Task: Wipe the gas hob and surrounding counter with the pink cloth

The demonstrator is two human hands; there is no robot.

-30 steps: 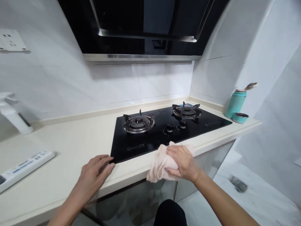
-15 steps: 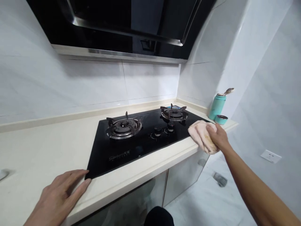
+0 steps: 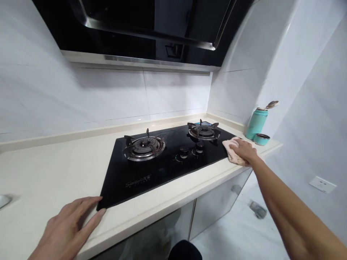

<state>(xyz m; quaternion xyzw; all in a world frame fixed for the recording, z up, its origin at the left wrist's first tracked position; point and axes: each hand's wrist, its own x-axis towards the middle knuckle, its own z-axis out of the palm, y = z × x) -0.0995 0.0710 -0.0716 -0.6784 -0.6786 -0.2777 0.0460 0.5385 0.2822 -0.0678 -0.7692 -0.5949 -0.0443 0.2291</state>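
Note:
My right hand presses a pale pink cloth down at the right front corner of the black gas stove, with part of it over the cream countertop. The fingers are on top of the cloth, and its far side is partly hidden by the hand. At the stove's left front corner rests my left hand, fingers apart, thumb and fingertips at the glass edge and nothing held. Two burners and two black knobs are on the stove top.
A turquoise flask with a brown leaf-like piece on top stands at the counter's right end, beside a small turquoise cup. A black range hood overhangs the stove. The right wall carries a socket.
My right hand has brought the cloth from hanging over the front edge to lying flat on the counter and stove corner. My left hand stays in place. The view has shifted slightly.

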